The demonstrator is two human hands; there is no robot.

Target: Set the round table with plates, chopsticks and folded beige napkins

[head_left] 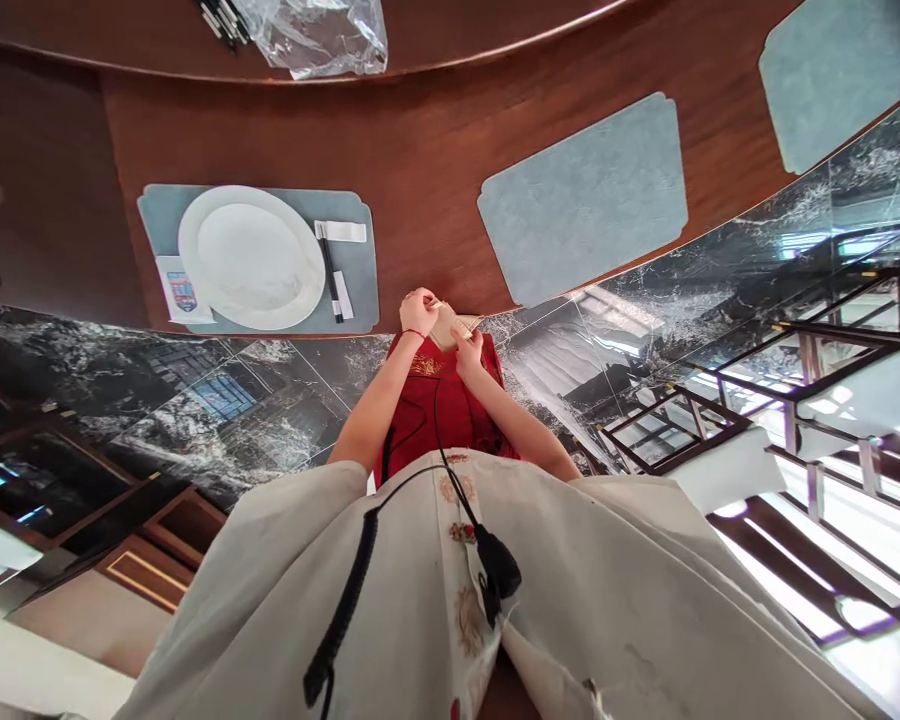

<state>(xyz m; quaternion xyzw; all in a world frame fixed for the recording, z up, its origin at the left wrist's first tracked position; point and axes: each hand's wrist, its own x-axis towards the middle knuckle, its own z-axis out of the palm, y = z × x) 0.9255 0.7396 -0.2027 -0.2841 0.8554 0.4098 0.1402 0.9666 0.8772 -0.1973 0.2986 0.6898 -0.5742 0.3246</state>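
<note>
Close in front of my body, at the table's edge, both hands meet on a small folded beige piece (442,328), which looks like cloth or stiff paper. My left hand (418,312), with a thin red band at the wrist, pinches its upper left side. On the lower right side, the fingers of my right hand (467,350) are closed on the same piece, near a pointed, layered corner. To the left, a grey placemat (360,270) bears a white plate (251,258). Black chopsticks (328,272) with pale ends lie beside the plate, among white paper strips (343,232).
A printed white packet (182,290) lies partly by the plate. Another grey placemat (589,200) is to the right, a third (847,80) beyond it. On the raised section sit a clear plastic bag (322,35) and several black sticks (225,22). Chairs (675,430) stand right.
</note>
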